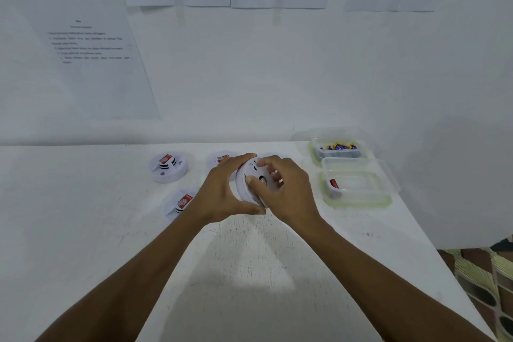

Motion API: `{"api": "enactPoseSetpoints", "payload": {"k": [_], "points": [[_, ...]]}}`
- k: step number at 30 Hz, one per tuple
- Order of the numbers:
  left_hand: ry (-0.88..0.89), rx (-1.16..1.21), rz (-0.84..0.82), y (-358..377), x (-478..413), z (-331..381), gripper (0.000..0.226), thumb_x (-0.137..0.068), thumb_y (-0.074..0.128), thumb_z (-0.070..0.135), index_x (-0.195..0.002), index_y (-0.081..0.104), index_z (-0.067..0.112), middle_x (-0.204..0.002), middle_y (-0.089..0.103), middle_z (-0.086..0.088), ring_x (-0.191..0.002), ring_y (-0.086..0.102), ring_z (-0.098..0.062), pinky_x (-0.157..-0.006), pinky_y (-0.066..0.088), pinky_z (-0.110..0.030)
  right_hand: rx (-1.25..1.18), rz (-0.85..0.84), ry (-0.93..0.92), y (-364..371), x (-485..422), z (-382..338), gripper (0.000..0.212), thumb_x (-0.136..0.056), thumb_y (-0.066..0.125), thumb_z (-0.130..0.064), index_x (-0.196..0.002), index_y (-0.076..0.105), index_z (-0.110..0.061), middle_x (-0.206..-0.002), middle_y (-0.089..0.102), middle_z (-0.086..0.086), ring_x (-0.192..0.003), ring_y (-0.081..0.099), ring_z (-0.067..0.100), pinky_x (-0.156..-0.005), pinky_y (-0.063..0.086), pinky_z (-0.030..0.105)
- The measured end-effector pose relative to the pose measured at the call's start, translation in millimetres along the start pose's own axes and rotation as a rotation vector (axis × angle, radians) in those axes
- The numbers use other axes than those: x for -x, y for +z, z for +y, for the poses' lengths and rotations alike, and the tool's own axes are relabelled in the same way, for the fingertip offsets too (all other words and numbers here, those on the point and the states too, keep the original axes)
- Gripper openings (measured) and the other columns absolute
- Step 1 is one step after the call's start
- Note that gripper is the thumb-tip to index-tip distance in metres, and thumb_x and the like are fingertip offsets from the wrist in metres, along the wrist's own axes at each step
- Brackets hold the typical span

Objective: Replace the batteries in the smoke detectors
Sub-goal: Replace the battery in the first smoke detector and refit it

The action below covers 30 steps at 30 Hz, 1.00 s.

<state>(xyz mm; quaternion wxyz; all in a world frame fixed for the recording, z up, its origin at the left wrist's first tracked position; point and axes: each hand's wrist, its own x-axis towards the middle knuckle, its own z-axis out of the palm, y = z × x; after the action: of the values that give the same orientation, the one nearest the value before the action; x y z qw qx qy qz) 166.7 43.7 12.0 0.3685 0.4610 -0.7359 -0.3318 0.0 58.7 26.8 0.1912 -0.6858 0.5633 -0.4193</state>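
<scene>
At the centre of the frame, the left hand (pixel 222 193) and the right hand (pixel 286 191) both grip one white smoke detector (pixel 254 171), fingers curled round its rim, tilted above the white table (pixel 249 264). At right, a clear container (pixel 316 152) holds batteries (pixel 338 146).

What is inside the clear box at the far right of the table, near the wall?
Several blue and yellow batteries lie in the far clear box. Their number cannot be told: they overlap, and the box wall blurs their lower parts.
</scene>
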Motion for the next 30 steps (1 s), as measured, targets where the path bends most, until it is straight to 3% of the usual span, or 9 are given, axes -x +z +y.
{"api": "enactPoseSetpoints", "payload": {"k": [3,5,10,14,17,21,23,26,30], "points": [[-0.018,0.016,0.047,-7.1,-1.0,-1.0,0.087,-0.060,0.094,0.023,-0.135,0.050,0.026,-0.130,0.056,0.012,-0.118,0.053,-0.009,-0.101,0.049,-0.042,0.032,-0.018,-0.159,-2.8,2.1,2.5,0.041,-0.085,0.059,-0.051,-0.118,0.068,-0.027,-0.120,0.062,-0.002,-0.105,0.060,0.014,-0.087,0.055,0.037],[-0.003,0.010,0.066,-9.6,-1.4,0.3,0.088,-0.054,0.094,0.037,-0.130,0.051,0.039,-0.129,0.056,0.013,-0.119,0.054,-0.016,-0.100,0.049,-0.047,0.063,-0.031,-0.232,-6.3,2.8,5.5,0.044,-0.088,0.053,-0.051,-0.121,0.068,-0.025,-0.124,0.061,0.002,-0.109,0.058,0.018,-0.090,0.053,0.037],[0.075,-0.014,0.105,-4.2,-0.8,10.5,0.068,-0.045,0.068,0.086,-0.108,0.044,0.076,-0.111,0.059,0.036,-0.111,0.056,-0.011,-0.100,0.046,-0.032,0.077,-0.013,-0.210,-6.0,2.9,3.6,0.044,-0.088,0.051,-0.049,-0.119,0.070,-0.023,-0.123,0.062,0.003,-0.109,0.059,0.020,-0.090,0.052,0.038],[0.101,-0.010,0.096,-2.7,-3.5,11.6,0.073,-0.052,0.076,0.075,-0.118,0.046,0.066,-0.116,0.054,0.039,-0.112,0.055,-0.002,-0.100,0.048,-0.029,0.029,0.008,-0.109,-2.1,2.6,-3.0,0.047,-0.083,0.049,-0.057,-0.114,0.070,-0.028,-0.120,0.064,-0.001,-0.108,0.058,0.015,-0.090,0.052,0.035],[0.053,-0.038,0.058,-0.2,-3.9,8.9,0.077,-0.051,0.076,0.074,-0.119,0.041,0.070,-0.113,0.054,0.040,-0.111,0.051,0.007,-0.100,0.043,-0.017,-0.003,0.039,-0.046,-0.1,3.4,-8.2,0.050,-0.079,0.050,-0.061,-0.109,0.069,-0.027,-0.114,0.067,-0.003,-0.103,0.060,0.012,-0.090,0.051,0.032],[0.041,-0.045,0.061,5.3,-3.8,-2.7,0.086,-0.060,0.092,0.028,-0.134,0.049,0.025,-0.121,0.050,0.029,-0.113,0.050,0.007,-0.102,0.047,-0.033,-0.019,0.034,0.047,1.1,2.8,-9.8,0.043,-0.079,0.061,-0.053,-0.111,0.061,-0.025,-0.107,0.066,-0.007,-0.095,0.060,0.011,-0.080,0.049,0.025],[0.017,0.003,0.031,6.1,-1.4,-3.7,0.084,-0.062,0.088,0.043,-0.132,0.048,0.021,-0.122,0.049,0.023,-0.114,0.052,0.001,-0.105,0.046,-0.037,-0.036,0.024,0.109,1.3,1.9,-9.7,0.042,-0.081,0.068,-0.047,-0.112,0.055,-0.022,-0.107,0.063,-0.008,-0.091,0.059,0.009,-0.071,0.044,0.015],[0.004,-0.014,0.048,6.7,-0.5,-0.6,0.085,-0.052,0.072,0.079,-0.120,0.045,0.035,-0.120,0.050,0.025,-0.114,0.054,-0.008,-0.105,0.044,-0.029,-0.040,0.018,0.156,1.2,0.1,-7.3,0.043,-0.082,0.071,-0.044,-0.112,0.053,-0.020,-0.106,0.061,-0.009,-0.090,0.057,0.008,-0.066,0.036,0.007],[0.029,0.023,0.048,5.0,-6.4,3.5,0.078,-0.060,0.091,0.026,-0.123,0.046,0.031,-0.116,0.051,0.029,-0.107,0.050,0.017,-0.095,0.045,-0.009,-0.049,-0.001,0.135,-0.8,-7.4,-5.8,0.041,-0.081,0.072,-0.045,-0.112,0.055,-0.024,-0.111,0.059,-0.008,-0.101,0.056,0.012,-0.073,0.040,0.015]]}}
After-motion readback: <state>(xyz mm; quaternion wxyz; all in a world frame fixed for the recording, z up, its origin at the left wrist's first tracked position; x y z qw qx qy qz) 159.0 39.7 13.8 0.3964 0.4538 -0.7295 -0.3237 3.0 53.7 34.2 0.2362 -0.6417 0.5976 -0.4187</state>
